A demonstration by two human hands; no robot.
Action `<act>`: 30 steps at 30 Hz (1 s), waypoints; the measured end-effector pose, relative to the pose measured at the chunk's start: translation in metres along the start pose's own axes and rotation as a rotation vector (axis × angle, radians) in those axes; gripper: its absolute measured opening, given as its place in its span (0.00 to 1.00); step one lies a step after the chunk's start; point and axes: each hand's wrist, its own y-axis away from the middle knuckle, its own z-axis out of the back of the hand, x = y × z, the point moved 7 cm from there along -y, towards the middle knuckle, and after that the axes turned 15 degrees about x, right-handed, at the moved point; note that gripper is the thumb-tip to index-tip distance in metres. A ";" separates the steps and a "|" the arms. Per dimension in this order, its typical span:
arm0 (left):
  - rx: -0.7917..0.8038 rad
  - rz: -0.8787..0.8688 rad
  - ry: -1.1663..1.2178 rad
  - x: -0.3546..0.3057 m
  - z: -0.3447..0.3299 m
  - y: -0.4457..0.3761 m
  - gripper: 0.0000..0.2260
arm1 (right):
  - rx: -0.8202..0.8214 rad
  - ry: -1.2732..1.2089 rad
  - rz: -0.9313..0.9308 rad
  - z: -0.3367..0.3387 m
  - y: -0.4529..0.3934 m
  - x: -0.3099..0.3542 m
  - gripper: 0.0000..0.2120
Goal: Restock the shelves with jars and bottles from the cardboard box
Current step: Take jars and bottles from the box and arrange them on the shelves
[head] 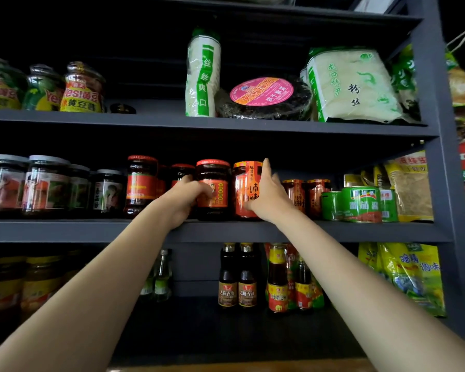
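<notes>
Both my arms reach up to the middle shelf (91,230) of a dark metal rack. My left hand (184,200) curls round the left side of a dark chilli sauce jar (214,189) with a red lid and red label. Beside it my right hand (267,194) grips an orange-red jar (243,189) with an orange paper seal over its lid, thumb up along the front. Both jars stand upright on the shelf. More red-lidded jars (141,183) stand to the left. The cardboard box is out of view.
Grey-lidded glass jars (45,183) fill the shelf's left end, small chilli jars (316,196) and green cans (360,204) the right. Noodle packs (355,85) and yellow-label jars (82,88) sit on the upper shelf. Sesame oil bottles (238,275) stand below.
</notes>
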 end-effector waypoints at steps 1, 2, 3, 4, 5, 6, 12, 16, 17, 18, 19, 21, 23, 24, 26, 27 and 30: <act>-0.036 -0.018 0.051 -0.001 0.003 0.001 0.24 | -0.031 0.030 0.015 0.000 0.003 0.004 0.47; -0.096 -0.054 0.098 -0.002 0.008 0.003 0.22 | -0.079 0.059 0.057 0.001 0.007 0.009 0.45; -0.168 -0.097 0.117 -0.003 0.014 0.005 0.20 | -0.141 0.089 0.123 0.002 0.011 0.016 0.41; -0.233 -0.143 0.102 -0.006 0.019 0.009 0.17 | -0.198 0.122 0.199 0.003 0.017 0.023 0.37; -0.276 -0.188 0.051 -0.009 0.021 0.012 0.17 | -0.240 0.154 0.273 0.002 0.022 0.031 0.31; -0.294 -0.228 -0.023 -0.013 0.022 0.015 0.18 | -0.266 0.180 0.331 0.000 0.028 0.038 0.26; -0.415 -0.341 -0.372 -0.029 0.047 0.057 0.17 | -0.433 0.040 0.615 -0.034 0.055 0.097 0.17; -0.518 -0.404 -0.519 -0.029 0.099 0.120 0.14 | -0.419 -0.097 0.780 -0.088 0.074 0.161 0.15; -0.548 -0.409 -0.548 -0.025 0.117 0.141 0.12 | -0.390 -0.135 0.804 -0.107 0.078 0.177 0.15; -0.585 -0.401 -0.579 -0.018 0.137 0.164 0.11 | -0.346 -0.175 0.822 -0.128 0.082 0.194 0.16; -0.630 -0.370 -0.613 -0.010 0.160 0.187 0.10 | -0.282 -0.218 0.826 -0.153 0.087 0.212 0.16; -0.706 -0.252 -0.635 0.015 0.213 0.234 0.09 | -0.111 -0.287 0.802 -0.211 0.098 0.248 0.16; -0.754 -0.129 -0.620 0.051 0.268 0.284 0.09 | 0.073 -0.338 0.790 -0.280 0.114 0.287 0.17; -0.771 -0.071 -0.627 0.071 0.293 0.313 0.09 | 0.181 -0.352 0.785 -0.318 0.123 0.307 0.19; -0.808 0.096 -0.642 0.121 0.347 0.375 0.09 | 0.467 -0.375 0.748 -0.406 0.145 0.346 0.20; -0.835 0.222 -0.618 0.151 0.371 0.411 0.09 | 0.648 -0.389 0.705 -0.452 0.162 0.361 0.20; -0.975 0.598 -0.426 0.227 0.431 0.535 0.11 | 1.099 -0.360 0.588 -0.579 0.224 0.398 0.15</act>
